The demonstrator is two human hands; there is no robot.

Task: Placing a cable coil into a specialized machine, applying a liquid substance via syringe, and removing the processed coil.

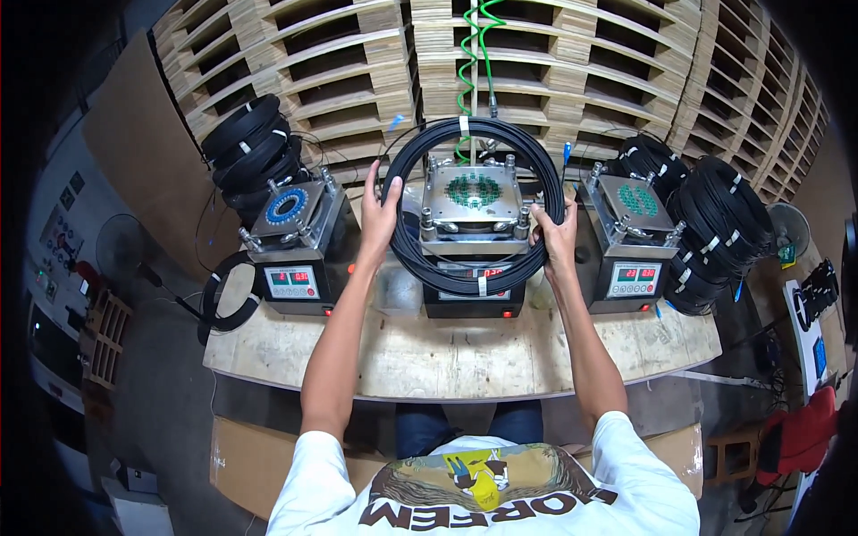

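Note:
Both hands hold up a coil of black cable, bound with white ties, over the front of the middle benchtop machine. My left hand grips the coil's left side, thumb on the near face. On the opposite side, my right hand has its fingers closed around the coil. Through the ring shows a metal plate carrying a circle of green connectors. The coil partly covers that machine's display. A loose cable end with a blue tip sticks out at the upper left.
Similar machines stand either side, the left one with blue connectors, the right one with green. Black cable coils are stacked at the back left and right. Behind the wooden table rise stacked pallets and a green spiral hose.

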